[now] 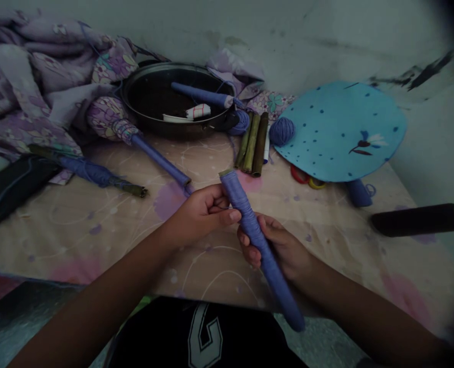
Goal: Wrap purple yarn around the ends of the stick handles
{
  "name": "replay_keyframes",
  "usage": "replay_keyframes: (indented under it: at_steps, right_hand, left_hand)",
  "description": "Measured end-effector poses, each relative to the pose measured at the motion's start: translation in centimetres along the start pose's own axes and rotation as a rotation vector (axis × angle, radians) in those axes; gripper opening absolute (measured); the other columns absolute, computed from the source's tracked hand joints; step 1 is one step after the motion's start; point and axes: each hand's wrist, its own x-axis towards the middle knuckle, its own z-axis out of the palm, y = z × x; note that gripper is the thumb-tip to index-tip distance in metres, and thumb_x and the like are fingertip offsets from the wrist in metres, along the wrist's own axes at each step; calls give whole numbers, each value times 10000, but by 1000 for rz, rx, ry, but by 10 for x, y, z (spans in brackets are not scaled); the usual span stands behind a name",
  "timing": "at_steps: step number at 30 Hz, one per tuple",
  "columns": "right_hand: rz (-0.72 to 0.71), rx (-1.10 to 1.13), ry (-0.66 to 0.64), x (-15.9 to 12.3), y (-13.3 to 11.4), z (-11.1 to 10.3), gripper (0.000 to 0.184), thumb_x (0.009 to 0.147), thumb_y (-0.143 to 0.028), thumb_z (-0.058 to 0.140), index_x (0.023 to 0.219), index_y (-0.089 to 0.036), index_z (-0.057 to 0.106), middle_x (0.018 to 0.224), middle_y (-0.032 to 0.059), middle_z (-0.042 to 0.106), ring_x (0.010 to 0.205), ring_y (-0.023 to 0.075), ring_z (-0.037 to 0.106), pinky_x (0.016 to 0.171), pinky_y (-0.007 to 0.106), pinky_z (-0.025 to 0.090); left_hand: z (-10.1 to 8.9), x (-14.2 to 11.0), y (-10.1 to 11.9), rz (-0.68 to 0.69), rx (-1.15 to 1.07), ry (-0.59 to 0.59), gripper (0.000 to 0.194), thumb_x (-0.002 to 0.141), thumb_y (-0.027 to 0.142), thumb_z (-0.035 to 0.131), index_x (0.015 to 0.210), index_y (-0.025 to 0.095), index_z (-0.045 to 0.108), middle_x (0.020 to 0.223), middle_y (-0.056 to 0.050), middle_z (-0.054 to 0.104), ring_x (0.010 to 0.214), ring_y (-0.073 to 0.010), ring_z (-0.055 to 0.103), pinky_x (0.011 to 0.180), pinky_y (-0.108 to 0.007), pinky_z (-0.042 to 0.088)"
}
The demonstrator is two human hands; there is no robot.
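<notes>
A stick wound in blue-purple yarn point(275, 278) slants across the front of the table, its upper end pointing away from me. My right hand point(284, 245) is wrapped round its middle. At the upper part, my left hand point(206, 212) is closed in a pinch, with a thin strand of yarn point(227, 207) running from the fingers to the stick. The left thumb lies against the windings. Left of this hand lies another yarn-wrapped stick point(161, 158) with a flowered cloth head, and farther left a bundle of stems point(96, 174) wrapped in blue.
A dark pan point(150, 115) at the back holds a wrapped stick point(199, 94). Bare brown-green stalks point(252, 145) lie beside a yarn ball point(282, 132). A blue dotted fan-shaped board point(334, 128) leans right, near tape rolls point(299, 175) and a dark bar point(418, 220). Flowered fabric point(39, 66) heaps left.
</notes>
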Motion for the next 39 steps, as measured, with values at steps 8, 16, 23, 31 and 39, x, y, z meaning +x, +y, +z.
replay_keyframes:
  at_steps: [8, 16, 23, 31, 39]
  right_hand:
    - [-49, 13, 77, 1, -1, 7, 222, 778, -341, 692, 867, -157, 606, 657, -7, 641, 467, 81, 561, 417, 170, 462]
    - [-124, -15, 168, 3, 4, 4, 204, 783, -304, 686, 900, -162, 598, 740, 19, 647, 549, 87, 583, 468, 173, 475]
    - [-133, -25, 175, 1, 5, 4, 181, 793, -299, 673, 895, -168, 601, 742, 19, 649, 546, 83, 578, 464, 168, 468]
    - [-133, -24, 168, 2, 4, 4, 223, 785, -333, 683, 893, -162, 593, 730, 18, 640, 532, 85, 573, 455, 175, 460]
    - [-87, -19, 122, -1, 0, 8, 222, 796, -350, 670, 900, -176, 578, 697, -1, 626, 496, 81, 548, 434, 178, 435]
  left_hand:
    - [0, 4, 2, -38, 100, 117, 351, 699, 364, 698, 924, 131, 563, 573, 80, 368, 484, -48, 321, 442, -177, 220]
    - [1, 3, -3, 99, 236, 316, 229, 735, 342, 668, 791, 158, 544, 593, 53, 462, 507, -66, 402, 461, -182, 301]
    - [3, 0, -4, 183, 347, 321, 194, 793, 345, 601, 748, 171, 529, 629, 32, 512, 521, -76, 424, 472, -193, 331]
    - [5, 1, -2, 126, 250, 252, 206, 792, 338, 595, 721, 167, 505, 619, 40, 464, 518, -66, 386, 456, -175, 316]
    - [5, 3, -1, 86, 130, 217, 230, 773, 338, 627, 711, 162, 492, 606, 55, 441, 502, -53, 348, 455, -179, 280]
